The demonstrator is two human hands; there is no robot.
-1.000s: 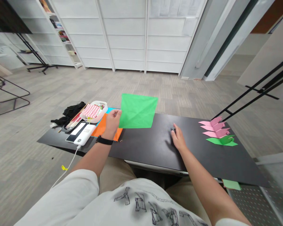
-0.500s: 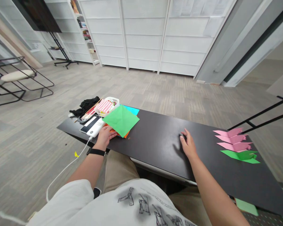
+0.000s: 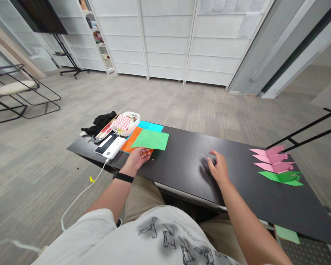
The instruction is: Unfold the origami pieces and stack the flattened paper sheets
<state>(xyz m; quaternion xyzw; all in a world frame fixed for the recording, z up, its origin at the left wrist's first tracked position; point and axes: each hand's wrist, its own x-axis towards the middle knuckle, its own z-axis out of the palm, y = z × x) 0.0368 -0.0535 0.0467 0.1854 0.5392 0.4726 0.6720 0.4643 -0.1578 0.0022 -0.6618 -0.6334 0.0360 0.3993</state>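
Note:
A green paper sheet [image 3: 151, 139] is tilted above an orange paper sheet [image 3: 132, 140], with a blue paper sheet [image 3: 153, 126] behind them. My left hand [image 3: 139, 158] is at the green sheet's near edge, palm turned up and fingers curled, pinching that edge; the exact contact is partly hidden. Over the middle of the black table [image 3: 182, 162], my right hand [image 3: 218, 167] hovers with thumb and fingers apart, holding nothing. To its right stand several folded paper birds in a row, pink birds [image 3: 273, 158] and a green one [image 3: 283, 177] nearest me.
Left of the sheets lie a white power bank [image 3: 114, 148] with a cable, a phone [image 3: 105, 143], a white basket [image 3: 136, 118] holding a zigzag-patterned item, and black cloth [image 3: 102, 121]. A pale green piece [image 3: 287, 234] sits below the table's right side. Black metal bars [image 3: 306, 134] rise beyond the birds.
The green sheet has shifted right and turned, uncovering more of the orange and blue sheets. My left hand has moved right with it and rolled palm up. My right hand has barely moved.

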